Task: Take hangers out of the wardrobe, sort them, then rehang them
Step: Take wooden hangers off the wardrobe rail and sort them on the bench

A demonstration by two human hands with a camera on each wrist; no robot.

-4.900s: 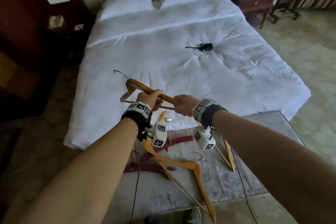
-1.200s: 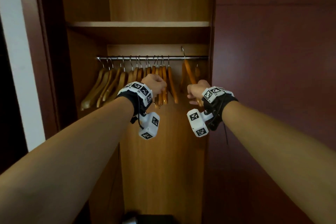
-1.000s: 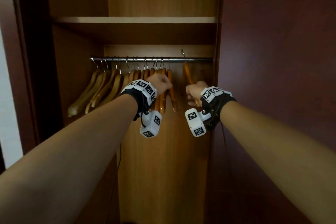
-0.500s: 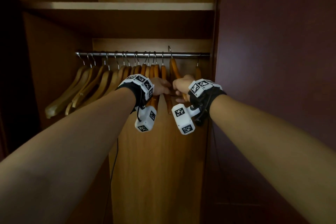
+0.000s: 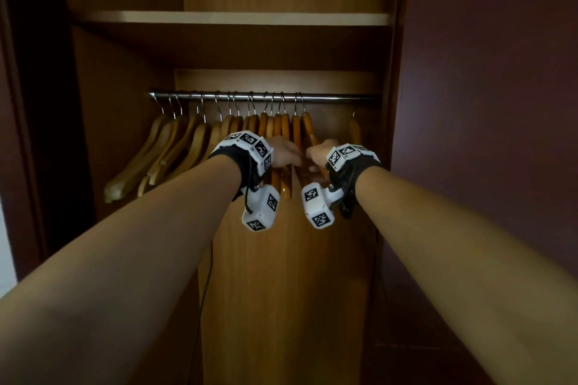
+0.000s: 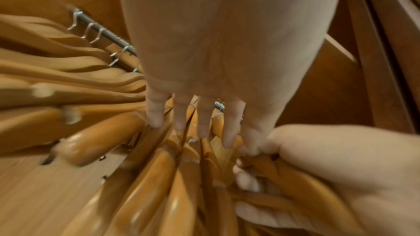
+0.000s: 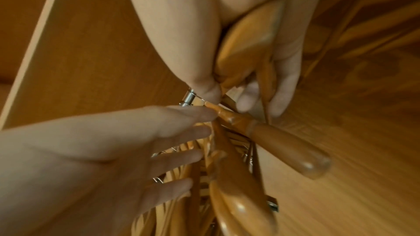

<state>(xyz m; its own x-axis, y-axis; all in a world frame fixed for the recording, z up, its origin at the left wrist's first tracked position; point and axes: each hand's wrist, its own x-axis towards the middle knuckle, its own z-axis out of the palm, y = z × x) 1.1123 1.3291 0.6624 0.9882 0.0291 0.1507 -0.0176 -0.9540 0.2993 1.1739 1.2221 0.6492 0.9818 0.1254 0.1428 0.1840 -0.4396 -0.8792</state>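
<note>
We reach into the dark brown wooden wardrobe [image 5: 397,134], where honey-coloured wooden hangers [image 5: 190,144] with wire hooks crowd the left and middle of the steel rail [image 5: 337,97]. Our right hand [image 5: 320,155] curls round the rightmost hanger of the pack [image 7: 279,143]; our left hand [image 5: 283,155] lies flat, fingers [image 6: 179,114] straight against its neighbours. To seat it well, we judge, steady the pack and release gently. Open rail remains to the right, bounded by one lone far hanger [image 5: 354,131] and the side panel.
</note>
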